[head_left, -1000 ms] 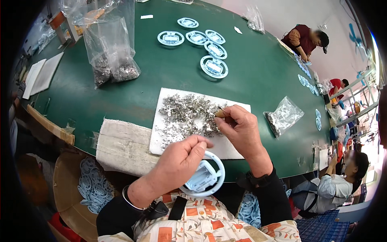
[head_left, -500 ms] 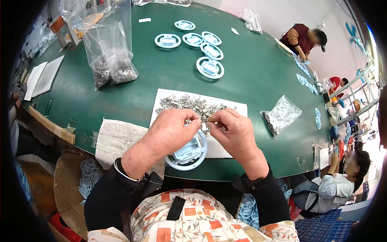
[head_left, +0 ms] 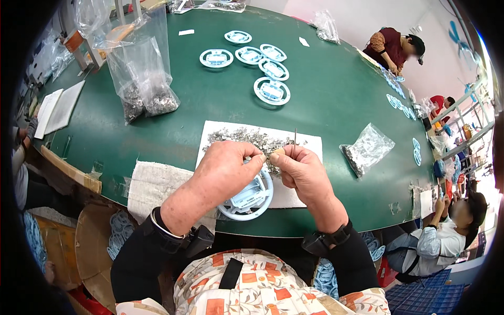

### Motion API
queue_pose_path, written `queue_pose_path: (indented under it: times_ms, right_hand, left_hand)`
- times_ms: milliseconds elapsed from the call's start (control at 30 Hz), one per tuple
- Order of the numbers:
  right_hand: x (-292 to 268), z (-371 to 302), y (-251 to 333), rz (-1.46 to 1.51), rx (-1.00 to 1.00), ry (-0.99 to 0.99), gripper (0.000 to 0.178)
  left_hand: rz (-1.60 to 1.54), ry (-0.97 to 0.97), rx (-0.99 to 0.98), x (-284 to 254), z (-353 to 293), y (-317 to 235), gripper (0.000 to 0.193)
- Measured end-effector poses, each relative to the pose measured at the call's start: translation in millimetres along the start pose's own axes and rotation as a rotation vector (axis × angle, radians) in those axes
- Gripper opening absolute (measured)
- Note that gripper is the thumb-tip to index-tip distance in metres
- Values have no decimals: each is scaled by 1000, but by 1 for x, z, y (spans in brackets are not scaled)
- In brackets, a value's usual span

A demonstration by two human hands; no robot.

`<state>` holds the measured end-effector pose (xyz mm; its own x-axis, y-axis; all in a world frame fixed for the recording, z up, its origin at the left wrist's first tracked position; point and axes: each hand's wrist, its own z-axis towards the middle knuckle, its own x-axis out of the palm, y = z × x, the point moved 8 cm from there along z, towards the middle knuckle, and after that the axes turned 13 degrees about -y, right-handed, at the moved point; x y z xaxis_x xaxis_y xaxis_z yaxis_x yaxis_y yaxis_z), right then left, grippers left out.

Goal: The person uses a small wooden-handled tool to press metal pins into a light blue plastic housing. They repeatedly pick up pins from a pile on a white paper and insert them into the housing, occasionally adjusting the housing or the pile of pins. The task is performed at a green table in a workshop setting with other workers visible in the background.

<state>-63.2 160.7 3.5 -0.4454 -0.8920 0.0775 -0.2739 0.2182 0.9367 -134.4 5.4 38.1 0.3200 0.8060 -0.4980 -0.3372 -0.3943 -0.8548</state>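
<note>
**At the near edge of a green worktop (head_left: 199,102), a blue ring frame (head_left: 247,198) under the left hand (head_left: 226,165)**

Far left, two pale slabs (head_left: 64,107) lie at the worktop's rim; lower down, a cardboard box (head_left: 89,262) holds light-blue rings (head_left: 121,231). Next come clear bags (head_left: 157,100) with small metal bits in the bottom, and, closer to the person, a whitish cloth-like pad (head_left: 157,184).

At the centre, the left hand has thumb and forefinger pressed together at the tips; whatever sits between them is too small to make out. Its other fingers curl down over the blue ring frame, which tilts in front of a white sheet (head_left: 287,197) heaped with silvery pieces (head_left: 241,137). Farther back, six matching frames (head_left: 272,92) lie grouped.

Just right, the right hand (head_left: 304,170) pinches a thin rod (head_left: 295,137), which points upward. Both sets of fingertips are very near each other; whether they touch cannot be told.

Farther right lies another clear bag (head_left: 367,149). A co-worker in dark red (head_left: 388,44) bends over the far side, and a co-worker in a pale shirt (head_left: 441,247) sits lower down.
</note>
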Motion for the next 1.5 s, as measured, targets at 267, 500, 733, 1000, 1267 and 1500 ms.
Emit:
queue_pose_path:
  times_ms: [267,500,733,1000,1267,1500]
  right_hand:
    - [10,-3,-20,319,248,59,18]
    - [6,-2,-10,141,54,22,28]
    - [-2,0,12,-46,-91,4,28]
    - [4,-1,9,-86,-45,128,20]
    - [-8,10,11,-137,-129,-21,12]
    - [5,8,25,-554,-444,-114,13]
  left_hand:
    - [118,-93,172,-1,-3,-19,20]
    - [98,-10,110,0,6,-16,21]
    - [71,231,-106,2,16,8,25]
    - [-58,267,-140,7,17,14,26]
    - [70,230,-156,-1,21,21,26]
    - [233,240,-190,-11,35,31,28]
